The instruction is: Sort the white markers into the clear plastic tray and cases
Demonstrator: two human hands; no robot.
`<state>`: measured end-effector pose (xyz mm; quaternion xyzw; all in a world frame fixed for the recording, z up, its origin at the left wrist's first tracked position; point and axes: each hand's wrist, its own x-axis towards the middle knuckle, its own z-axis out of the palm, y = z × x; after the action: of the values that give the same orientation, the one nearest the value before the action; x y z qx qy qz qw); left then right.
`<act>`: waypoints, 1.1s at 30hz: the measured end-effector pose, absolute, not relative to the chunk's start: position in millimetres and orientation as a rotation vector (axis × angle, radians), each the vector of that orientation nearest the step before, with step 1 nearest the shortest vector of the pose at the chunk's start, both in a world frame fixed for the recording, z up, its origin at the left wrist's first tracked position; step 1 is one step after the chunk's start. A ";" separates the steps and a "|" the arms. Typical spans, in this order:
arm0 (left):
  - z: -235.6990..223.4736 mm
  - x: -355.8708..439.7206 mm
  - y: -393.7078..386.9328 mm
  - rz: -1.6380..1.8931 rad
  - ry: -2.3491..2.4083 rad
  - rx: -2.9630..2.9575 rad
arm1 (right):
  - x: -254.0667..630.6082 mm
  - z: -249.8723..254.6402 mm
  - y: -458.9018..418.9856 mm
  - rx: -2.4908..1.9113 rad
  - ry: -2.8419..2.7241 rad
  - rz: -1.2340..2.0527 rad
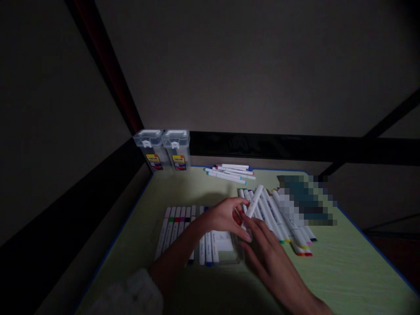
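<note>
A white marker (pixel 255 200) is held tilted between my hands, its upper end leaning to the right. My left hand (pixel 226 215) curls round its left side, index finger and thumb closed on it. From the lower right, my right hand (pixel 267 245) pinches its lower part, which the fingers partly hide. Under my left forearm lies a clear tray (pixel 234 256) with several white markers (pixel 169 232) standing side by side, some with coloured bands. To the right of the tray, just beyond my hands, a pile of white markers (pixel 275 218) lies on the table.
Two clear lidded boxes (pixel 176 151) with yellow labels stand at the back left. Several thin pens (pixel 229 173) lie near the far edge of the green table (pixel 344 271). A pixelated dark item (pixel 303 197) is at the right. A wall rises behind.
</note>
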<state>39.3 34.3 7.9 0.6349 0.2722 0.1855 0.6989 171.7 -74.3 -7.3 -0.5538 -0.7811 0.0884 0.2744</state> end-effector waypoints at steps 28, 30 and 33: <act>23.1 25.2 52.9 0.710 0.828 1.364 | 168.3 1.5 -80.3 -1.291 -2.421 0.179; 22.3 22.5 55.0 0.694 0.849 1.389 | 166.6 2.0 -80.2 -1.273 -2.414 0.165; 20.5 17.9 58.6 0.656 0.895 1.460 | 163.0 1.8 -79.5 -1.249 -2.421 0.166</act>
<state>17.9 58.6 20.5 0.6319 0.3875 0.2841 0.6081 163.0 -79.5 1.8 -0.4480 -0.8682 0.0596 0.2046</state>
